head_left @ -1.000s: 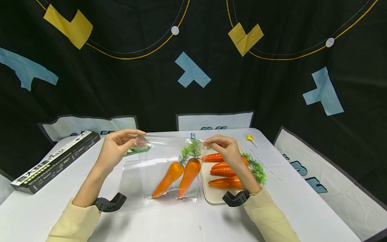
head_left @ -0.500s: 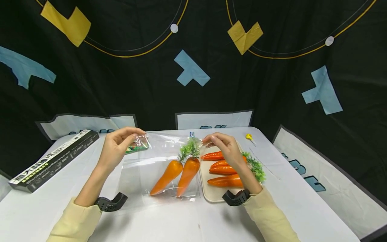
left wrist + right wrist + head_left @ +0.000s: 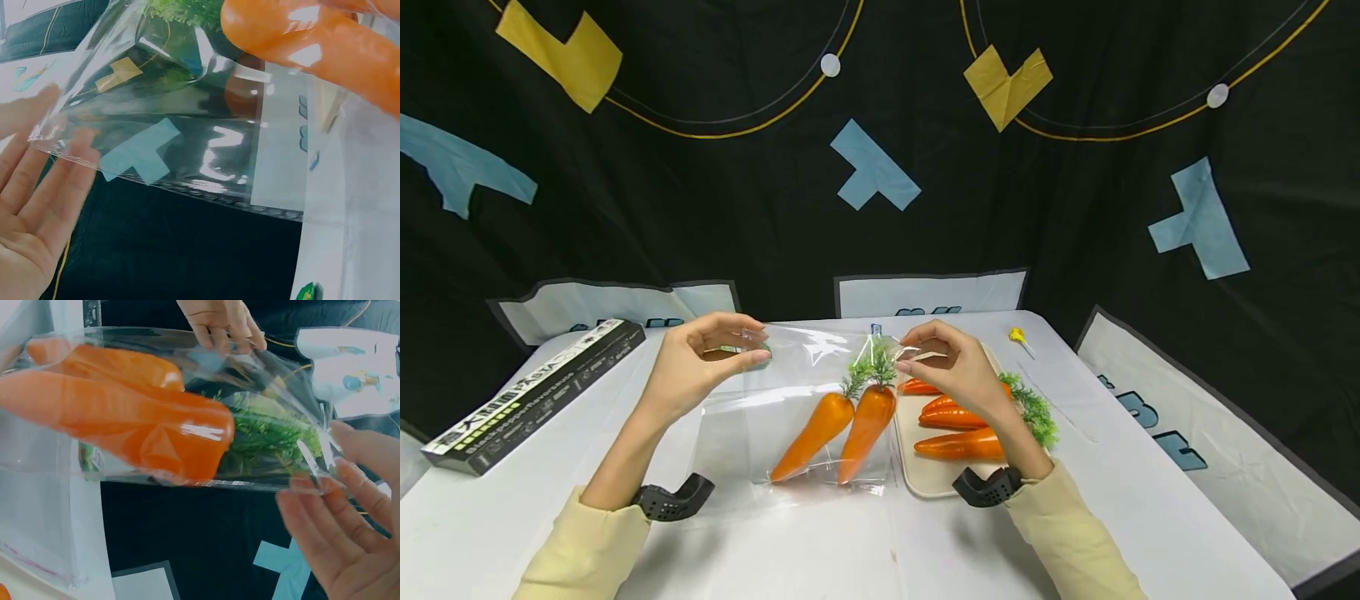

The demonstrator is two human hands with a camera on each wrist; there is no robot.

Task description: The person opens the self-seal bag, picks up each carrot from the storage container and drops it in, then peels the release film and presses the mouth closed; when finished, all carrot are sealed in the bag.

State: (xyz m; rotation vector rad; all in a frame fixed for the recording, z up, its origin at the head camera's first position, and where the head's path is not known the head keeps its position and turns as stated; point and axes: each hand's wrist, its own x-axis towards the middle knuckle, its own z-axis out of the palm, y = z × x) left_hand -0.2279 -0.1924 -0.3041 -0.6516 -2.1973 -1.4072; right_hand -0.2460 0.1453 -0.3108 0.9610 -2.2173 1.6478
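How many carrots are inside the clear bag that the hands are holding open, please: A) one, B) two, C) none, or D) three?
B: two carrots lie side by side inside the clear bag, while the others rest outside on the tray.

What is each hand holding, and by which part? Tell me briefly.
Both hold the clear plastic bag by its open top edge: the left hand pinches the left corner, the right hand the right corner. Two carrots lie inside.

The bag's mouth (image 3: 827, 337) is blocked by carrot tops (image 3: 868, 371) – free table (image 3: 1150, 467) lies right of the tray (image 3: 925, 479).
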